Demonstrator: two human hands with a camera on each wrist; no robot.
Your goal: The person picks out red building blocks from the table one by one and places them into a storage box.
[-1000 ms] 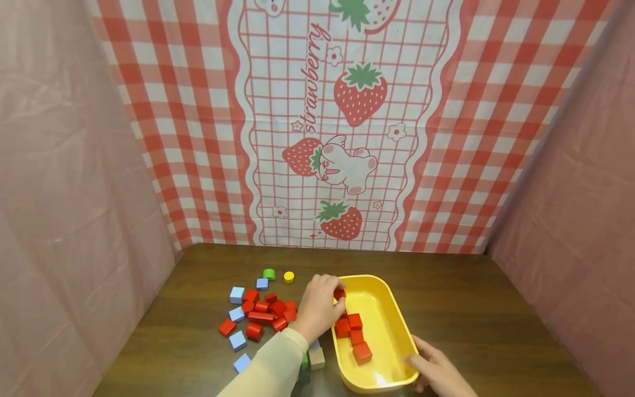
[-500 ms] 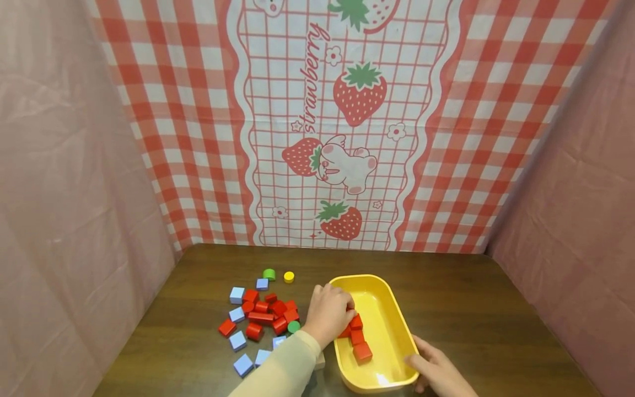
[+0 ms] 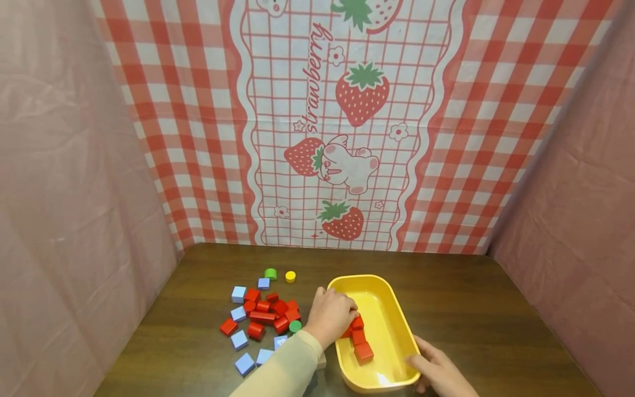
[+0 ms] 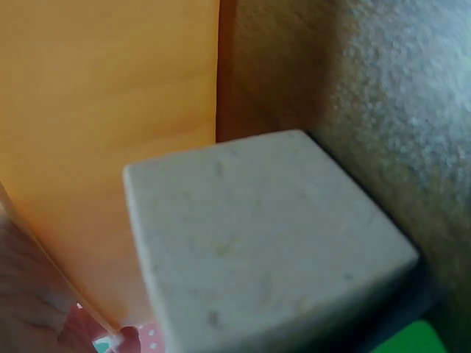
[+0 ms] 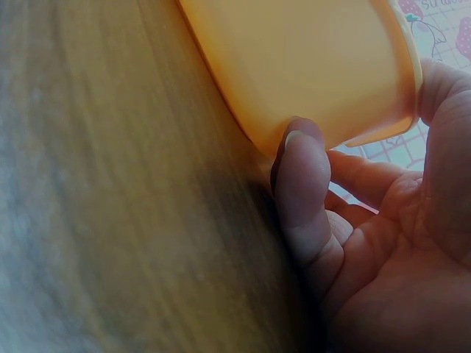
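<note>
I have the right hand (image 3: 439,368) gripping the yellow tray (image 3: 384,325) at its near right corner. A sleeve (image 3: 283,364) mostly covers a wooden block (image 4: 265,235). The left hand (image 3: 331,315) has come nearer and inward over the tray's left edge, above red blocks (image 3: 364,352); I judge it's placing one, but its grasp is hidden, so I can't tell.

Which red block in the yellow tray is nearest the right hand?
The red block at the near end of the group in the tray; the other visible ones lie farther from the right hand, toward the left hand.
</note>
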